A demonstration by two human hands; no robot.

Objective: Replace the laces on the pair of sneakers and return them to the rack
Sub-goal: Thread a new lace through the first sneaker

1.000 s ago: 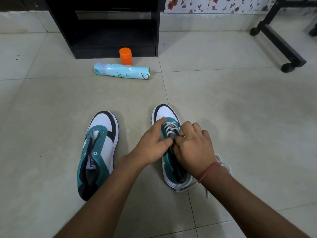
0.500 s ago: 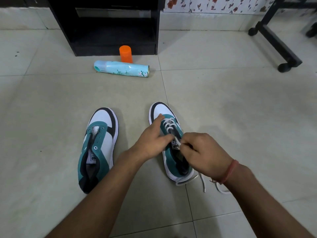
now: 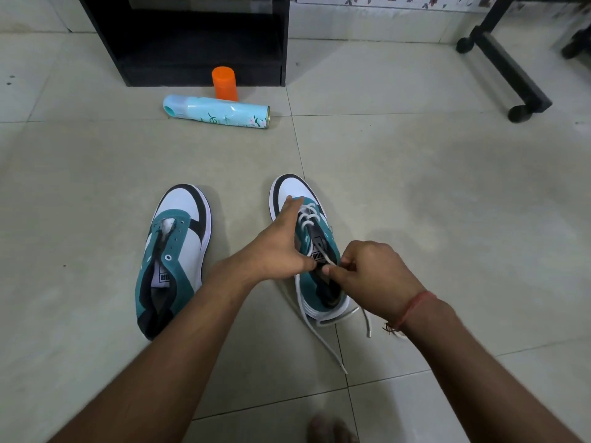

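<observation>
Sneakers sat side by side on the tiled floor in front of us, toes pointing away: the left sneaker [image 3: 174,251] bare of lace, its eyelets empty, and the right sneaker [image 3: 311,251] laced only across its far rows. Our left hand [image 3: 278,247] lay along that shoe's near-left side, fingers reaching toward the toe and thumb curled in at the tongue, steadying it. Our right hand [image 3: 372,276] pinched the white lace [image 3: 326,259] just above the tongue, and the two hands almost touched. Loose ends of the lace trailed on the floor near the heel. We judged the lace soft and limp, best taken close to its stiff tip for threading; the shoe looked light and liable to slide on the tile unless held. Farther off lay a blue spray can [image 3: 217,111], an orange cap [image 3: 224,83] behind it, and the black rack [image 3: 198,43].
</observation>
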